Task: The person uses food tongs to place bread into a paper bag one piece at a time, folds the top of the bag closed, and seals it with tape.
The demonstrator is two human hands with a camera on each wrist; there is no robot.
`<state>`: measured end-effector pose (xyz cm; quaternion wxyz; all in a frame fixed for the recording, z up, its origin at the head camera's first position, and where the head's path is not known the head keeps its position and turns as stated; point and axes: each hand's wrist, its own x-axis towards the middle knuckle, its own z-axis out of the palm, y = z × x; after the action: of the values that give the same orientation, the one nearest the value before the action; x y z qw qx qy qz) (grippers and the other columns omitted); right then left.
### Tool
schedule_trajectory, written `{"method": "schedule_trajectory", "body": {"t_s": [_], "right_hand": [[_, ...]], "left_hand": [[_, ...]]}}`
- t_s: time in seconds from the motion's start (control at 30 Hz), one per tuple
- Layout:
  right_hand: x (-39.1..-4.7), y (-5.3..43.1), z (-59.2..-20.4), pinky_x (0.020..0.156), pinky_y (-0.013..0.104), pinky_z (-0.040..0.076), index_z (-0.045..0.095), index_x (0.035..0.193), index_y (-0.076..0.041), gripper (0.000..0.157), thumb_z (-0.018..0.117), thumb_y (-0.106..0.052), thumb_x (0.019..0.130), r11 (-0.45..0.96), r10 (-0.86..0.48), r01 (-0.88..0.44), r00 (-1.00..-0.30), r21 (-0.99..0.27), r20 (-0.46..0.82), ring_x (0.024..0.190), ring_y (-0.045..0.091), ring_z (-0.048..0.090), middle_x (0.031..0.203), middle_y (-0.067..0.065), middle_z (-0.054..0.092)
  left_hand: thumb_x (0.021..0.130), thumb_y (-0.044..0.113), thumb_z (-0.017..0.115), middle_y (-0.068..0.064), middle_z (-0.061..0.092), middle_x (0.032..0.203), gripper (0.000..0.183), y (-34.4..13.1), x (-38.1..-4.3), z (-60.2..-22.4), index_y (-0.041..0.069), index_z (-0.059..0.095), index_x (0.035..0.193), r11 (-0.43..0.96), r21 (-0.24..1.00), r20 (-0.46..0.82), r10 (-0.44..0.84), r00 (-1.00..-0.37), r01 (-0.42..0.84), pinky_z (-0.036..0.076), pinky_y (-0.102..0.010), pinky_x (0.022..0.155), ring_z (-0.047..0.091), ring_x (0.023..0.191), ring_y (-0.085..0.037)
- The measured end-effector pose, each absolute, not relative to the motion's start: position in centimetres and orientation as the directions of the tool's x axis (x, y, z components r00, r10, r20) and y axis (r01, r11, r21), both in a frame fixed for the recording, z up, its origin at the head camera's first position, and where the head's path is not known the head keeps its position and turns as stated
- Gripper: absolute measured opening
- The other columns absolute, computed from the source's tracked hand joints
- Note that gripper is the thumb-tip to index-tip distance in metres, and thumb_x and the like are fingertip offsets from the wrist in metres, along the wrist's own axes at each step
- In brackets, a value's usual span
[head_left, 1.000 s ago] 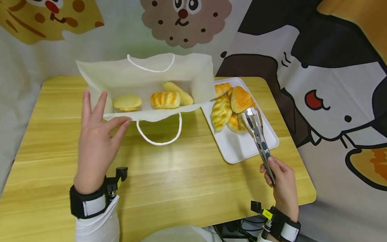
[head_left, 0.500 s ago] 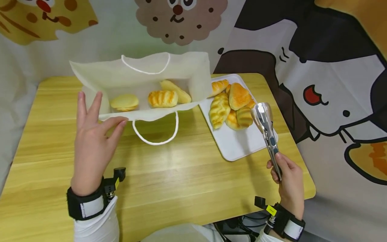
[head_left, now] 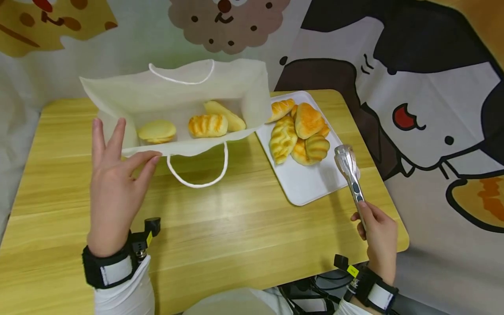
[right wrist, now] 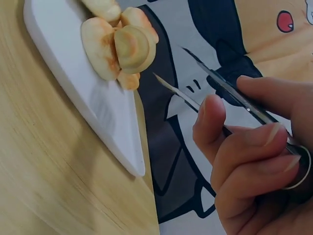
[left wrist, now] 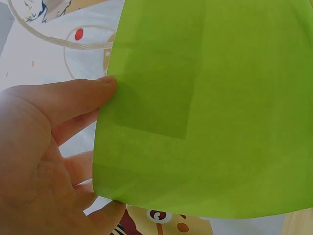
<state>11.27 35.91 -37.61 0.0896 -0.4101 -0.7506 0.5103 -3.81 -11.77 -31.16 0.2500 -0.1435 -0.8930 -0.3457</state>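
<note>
My left hand pinches the near rim of a paper bag between thumb and forefinger, other fingers raised. The left wrist view shows the bag's green outer side and the thumb at its edge. Inside the bag lie a round bun, a ridged bread roll and a long pale bread. My right hand grips metal tongs; their arms stand apart with nothing between the tips in the right wrist view. The tongs' tips overlap the right edge of a white tray.
Several breads lie heaped on the tray, among them a braided bread, a triangular bun and a small ridged bun. A white cord handle hangs off the bag's near side. Behind the wooden table hangs a cartoon-printed cloth.
My right hand has drawn the tongs back to the right and nearer me, off the breads on the tray. The left hand keeps its pinch on the bag. The head view has shifted slightly.
</note>
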Motion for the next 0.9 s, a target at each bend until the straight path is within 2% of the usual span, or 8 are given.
{"method": "schedule_trajectory", "body": {"t_s": [0.23,0.47,0.9], "right_hand": [[10.7,35.7,-38.1,0.046,0.026,0.039,0.064,0.126,-0.009,0.055,0.056,-0.055,0.097,0.283,0.691,0.58,-0.676,-0.764,-0.257,0.051,0.014,0.047,0.073,-0.006,0.063],[10.3,35.6,-38.8,0.045,0.026,0.038,0.064,0.126,-0.006,0.053,0.056,-0.051,0.099,0.287,0.668,0.568,-0.696,-0.772,-0.264,0.049,0.013,0.046,0.071,-0.007,0.062],[9.6,35.4,-39.4,0.048,0.027,0.04,0.063,0.128,-0.007,0.06,0.055,-0.057,0.097,0.281,0.633,0.594,-0.705,-0.754,-0.319,0.051,0.014,0.048,0.072,-0.008,0.064]], "left_hand": [[0.086,0.006,0.077,-0.023,0.039,0.156,0.013,-11.7,-3.9,-31.1,-0.005,0.078,0.094,0.719,0.554,0.539,0.074,-0.839,0.42,0.01,-0.046,0.128,0.008,0.157,-0.032],[0.086,0.005,0.077,-0.022,0.04,0.156,0.012,-11.7,-3.9,-31.0,-0.004,0.078,0.093,0.718,0.548,0.548,0.079,-0.833,0.429,0.01,-0.046,0.128,0.008,0.157,-0.03],[0.086,0.005,0.077,-0.025,0.044,0.152,0.013,-11.7,-4.0,-31.1,-0.004,0.078,0.094,0.721,0.548,0.545,0.077,-0.835,0.424,0.011,-0.046,0.128,0.01,0.156,-0.033]]}}
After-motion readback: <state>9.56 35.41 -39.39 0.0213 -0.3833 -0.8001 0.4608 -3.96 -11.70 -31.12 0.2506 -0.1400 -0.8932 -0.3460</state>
